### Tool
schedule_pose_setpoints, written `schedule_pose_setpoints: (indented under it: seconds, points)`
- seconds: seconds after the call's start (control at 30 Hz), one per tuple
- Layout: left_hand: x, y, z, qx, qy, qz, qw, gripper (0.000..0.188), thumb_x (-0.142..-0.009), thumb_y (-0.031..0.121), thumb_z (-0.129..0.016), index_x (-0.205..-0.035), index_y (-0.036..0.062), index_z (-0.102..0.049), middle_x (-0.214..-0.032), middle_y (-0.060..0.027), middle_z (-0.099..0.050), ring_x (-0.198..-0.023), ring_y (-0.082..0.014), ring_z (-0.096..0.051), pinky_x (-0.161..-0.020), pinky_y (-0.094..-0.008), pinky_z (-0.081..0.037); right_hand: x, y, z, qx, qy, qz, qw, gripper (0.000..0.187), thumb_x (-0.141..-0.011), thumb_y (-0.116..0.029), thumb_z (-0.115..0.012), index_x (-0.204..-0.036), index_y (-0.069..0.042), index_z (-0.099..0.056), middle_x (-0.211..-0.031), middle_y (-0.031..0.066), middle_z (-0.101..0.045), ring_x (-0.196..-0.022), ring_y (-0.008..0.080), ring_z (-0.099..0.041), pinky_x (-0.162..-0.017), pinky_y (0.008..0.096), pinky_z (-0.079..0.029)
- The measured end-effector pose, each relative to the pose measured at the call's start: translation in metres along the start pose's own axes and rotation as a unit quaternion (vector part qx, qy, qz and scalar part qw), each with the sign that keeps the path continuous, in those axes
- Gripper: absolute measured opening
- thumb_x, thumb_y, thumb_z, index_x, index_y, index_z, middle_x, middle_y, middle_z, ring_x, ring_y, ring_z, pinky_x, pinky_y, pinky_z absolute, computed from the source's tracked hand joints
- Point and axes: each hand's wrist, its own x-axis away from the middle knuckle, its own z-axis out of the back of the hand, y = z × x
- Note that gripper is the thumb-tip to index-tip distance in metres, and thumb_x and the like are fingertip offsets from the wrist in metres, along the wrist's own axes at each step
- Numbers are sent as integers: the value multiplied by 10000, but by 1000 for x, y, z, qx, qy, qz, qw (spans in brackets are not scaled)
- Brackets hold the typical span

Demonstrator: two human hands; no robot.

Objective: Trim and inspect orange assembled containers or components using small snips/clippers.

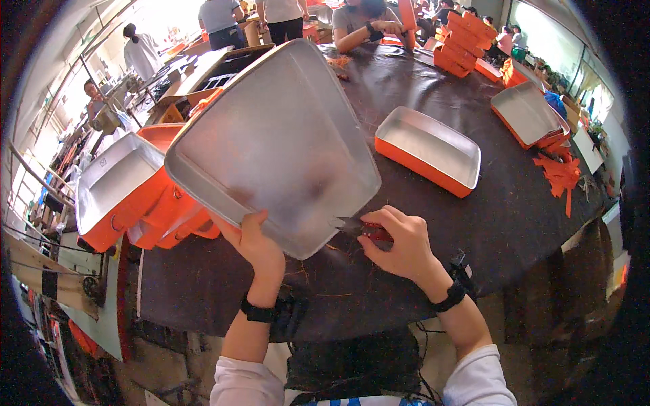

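Tilted up before me is a large case piece (277, 128) with a silvery-grey lining and a raised rim. My left hand (261, 249) grips its lower left edge, thumb on the grey inside. In my right hand (406, 245), closed around red handles, is a pair of thread snips (379, 232). Their dark blades reach the piece's lower right rim; whether they touch a thread there is too small to tell. An open orange case (433, 152), rectangular and grey inside, rests on the dark tabletop (338, 304) to the right.
Several orange grey-lined cases (122, 193) are piled at the left. More cases (528, 115) are stacked at the right beside orange fabric scraps (560, 177). Across the table sits a person (365, 27), near a tall orange stack (464, 44). Loose threads lie on the near tabletop.
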Motion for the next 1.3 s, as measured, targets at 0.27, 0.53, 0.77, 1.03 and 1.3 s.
schedule_pose_setpoints:
  seconds: [0.27, 0.53, 0.77, 1.03, 1.3]
  points:
    - [11, 12, -5, 0, -12, -17, 1000, 681, -759, 26, -630, -1412, 26, -437, -1293, -109, -528, -1140, -264, -537, -1016, -383, -432, 8, 0, -13, 61, 21, -33, 997, 244, -798, -219, -795, -963, -85, -674, -870, 75, -697, -651, 280, -701, -563, 379, -564]
    - [14, -2, 11, 0, -58, -37, 998, 990, -770, -30, -629, -1629, 53, -144, -1627, -142, -274, -1469, -296, -310, -1216, -426, -219, 8, -9, -18, 111, 40, -22, 993, 212, -809, -227, -787, -936, -95, -680, -818, 67, -675, -600, 273, -678, -517, 384, -537]
    - [20, 7, 5, 41, -80, -51, 995, 1020, -761, -19, -672, -1626, 72, -139, -1626, -144, -266, -1478, -312, -298, -1219, -460, -214, 9, -11, -21, 128, 26, -27, 991, 198, -777, -125, -817, -917, -68, -690, -788, 53, -686, -619, 200, -710, -555, 310, -550]
    - [19, 9, 3, 48, -84, -53, 994, 1034, -749, 18, -695, -1621, 78, -141, -1597, -150, -291, -1453, -307, -322, -1212, -466, -226, 8, -9, -23, 89, 41, -43, 994, 178, -814, -201, -778, -925, -99, -684, -826, 68, -706, -628, 277, -704, -541, 384, -555]
    - [16, 9, 2, 17, -102, -99, 990, 966, -748, 23, -691, -1580, 63, -203, -1551, -133, -314, -1418, -287, -336, -1201, -452, -225, 7, -12, -21, 83, 38, -53, 994, 159, -782, -114, -808, -888, -54, -705, -772, 84, -711, -635, 201, -723, -585, 295, -565]
